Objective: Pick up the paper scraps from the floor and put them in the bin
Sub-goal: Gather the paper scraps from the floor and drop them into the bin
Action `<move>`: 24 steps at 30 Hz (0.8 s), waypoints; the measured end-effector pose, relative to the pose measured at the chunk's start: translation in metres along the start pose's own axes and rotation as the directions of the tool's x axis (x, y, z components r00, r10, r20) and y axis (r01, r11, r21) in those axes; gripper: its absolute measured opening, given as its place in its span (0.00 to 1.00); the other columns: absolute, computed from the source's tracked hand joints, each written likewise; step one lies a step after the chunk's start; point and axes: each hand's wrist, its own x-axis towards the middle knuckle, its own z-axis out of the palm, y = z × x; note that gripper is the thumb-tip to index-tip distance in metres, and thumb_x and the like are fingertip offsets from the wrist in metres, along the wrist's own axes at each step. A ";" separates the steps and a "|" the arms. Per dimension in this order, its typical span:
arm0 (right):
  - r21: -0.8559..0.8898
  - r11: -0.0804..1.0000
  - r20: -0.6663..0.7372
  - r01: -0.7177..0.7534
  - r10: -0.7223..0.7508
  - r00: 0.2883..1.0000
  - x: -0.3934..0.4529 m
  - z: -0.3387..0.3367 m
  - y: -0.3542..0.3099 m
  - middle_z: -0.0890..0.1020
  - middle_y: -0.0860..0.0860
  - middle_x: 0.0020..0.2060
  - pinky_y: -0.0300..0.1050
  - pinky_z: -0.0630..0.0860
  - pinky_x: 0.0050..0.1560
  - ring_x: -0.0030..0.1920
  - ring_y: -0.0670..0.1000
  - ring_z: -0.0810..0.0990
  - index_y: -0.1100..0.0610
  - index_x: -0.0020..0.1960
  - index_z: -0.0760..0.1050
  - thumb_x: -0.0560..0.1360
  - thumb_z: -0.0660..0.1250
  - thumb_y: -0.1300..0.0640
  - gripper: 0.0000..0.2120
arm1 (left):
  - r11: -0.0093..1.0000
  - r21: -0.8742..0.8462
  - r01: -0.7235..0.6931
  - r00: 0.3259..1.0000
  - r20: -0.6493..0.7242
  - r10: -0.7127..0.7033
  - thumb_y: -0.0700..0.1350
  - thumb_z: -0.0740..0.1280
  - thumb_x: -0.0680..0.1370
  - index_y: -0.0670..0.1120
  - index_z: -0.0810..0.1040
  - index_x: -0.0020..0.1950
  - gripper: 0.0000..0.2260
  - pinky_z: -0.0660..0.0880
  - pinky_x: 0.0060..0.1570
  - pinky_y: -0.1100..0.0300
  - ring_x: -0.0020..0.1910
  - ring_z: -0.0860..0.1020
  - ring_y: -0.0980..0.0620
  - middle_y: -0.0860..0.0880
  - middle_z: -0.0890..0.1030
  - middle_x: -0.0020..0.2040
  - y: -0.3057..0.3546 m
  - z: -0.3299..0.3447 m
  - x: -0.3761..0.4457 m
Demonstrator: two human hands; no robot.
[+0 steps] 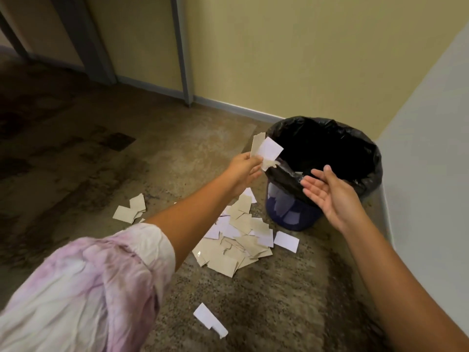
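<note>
A blue bin (291, 212) lined with a black bag (330, 148) stands in the corner by the yellow wall. My left hand (243, 167) pinches a few white and tan paper scraps (266, 149) right at the bin's left rim. My right hand (330, 194) hovers palm up with fingers spread at the bin's near rim, holding nothing. A heap of tan and white scraps (236, 245) lies on the floor just left of the bin's foot, partly hidden by my left forearm.
Stray scraps lie apart from the heap: a tan pair (130, 209) to the left, a white piece (286, 241) by the bin, and a long white strip (210, 320) nearer me. A pale wall (431, 174) closes the right side. Door frames (182, 59) stand at the back.
</note>
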 end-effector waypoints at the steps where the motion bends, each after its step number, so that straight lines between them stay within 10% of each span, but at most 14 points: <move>1: -0.014 1.000 -0.002 0.012 -0.012 1.000 -0.004 0.001 0.008 0.84 0.55 0.49 0.40 0.82 0.43 0.46 0.49 0.85 0.58 0.53 0.77 0.79 0.59 0.48 0.15 | 1.000 -0.023 -0.014 1.000 0.004 0.014 0.36 0.60 0.80 0.34 0.66 0.69 0.17 0.68 0.68 0.55 0.61 0.74 0.47 0.42 0.77 0.56 -0.001 -0.002 0.001; 9: -0.093 0.995 0.029 0.029 -0.027 0.999 -0.025 0.010 0.048 0.86 0.51 0.38 0.38 0.81 0.40 0.42 0.49 0.86 0.57 0.50 0.78 0.78 0.60 0.49 0.13 | 0.989 0.107 -0.102 0.971 0.226 0.075 0.38 0.62 0.79 0.38 0.63 0.72 0.22 0.72 0.61 0.56 0.63 0.76 0.43 0.37 0.73 0.67 0.027 0.040 0.012; 12: -0.167 0.986 0.065 -0.005 0.016 0.998 -0.029 0.012 0.065 0.86 0.52 0.39 0.38 0.81 0.40 0.42 0.50 0.86 0.57 0.49 0.79 0.78 0.60 0.49 0.13 | 0.974 0.220 -0.060 0.954 0.299 -0.009 0.37 0.63 0.79 0.47 0.55 0.76 0.28 0.78 0.48 0.56 0.42 0.81 0.47 0.40 0.80 0.55 0.023 0.053 0.010; 17: -0.305 0.937 0.057 -0.170 0.196 0.979 -0.031 -0.001 0.112 0.85 0.54 0.41 0.36 0.80 0.36 0.39 0.48 0.85 0.58 0.49 0.79 0.78 0.62 0.52 0.11 | 0.872 0.457 -0.176 0.982 0.023 0.185 0.37 0.61 0.79 0.45 0.67 0.68 0.17 0.73 0.26 0.65 0.25 0.73 0.56 0.48 0.76 0.35 -0.005 0.014 -0.003; 21: -0.509 0.798 -0.018 -0.324 0.366 0.930 -0.025 -0.015 0.158 0.83 0.55 0.48 0.38 0.78 0.40 0.43 0.49 0.83 0.58 0.50 0.78 0.77 0.65 0.53 0.08 | 0.843 0.532 0.084 0.964 -0.257 0.066 0.41 0.61 0.79 0.43 0.71 0.52 0.03 0.72 0.28 0.64 0.32 0.74 0.51 0.46 0.78 0.39 -0.078 -0.058 -0.029; 24: -0.833 0.517 0.054 -0.195 0.428 0.902 -0.025 -0.024 0.190 0.79 0.52 0.58 0.43 0.75 0.53 0.56 0.51 0.78 0.52 0.54 0.77 0.76 0.66 0.50 0.09 | 0.435 0.858 0.271 0.961 -0.263 -0.080 0.46 0.65 0.77 0.44 0.73 0.59 0.12 0.74 0.46 0.59 0.50 0.78 0.46 0.43 0.79 0.55 -0.146 -0.114 -0.057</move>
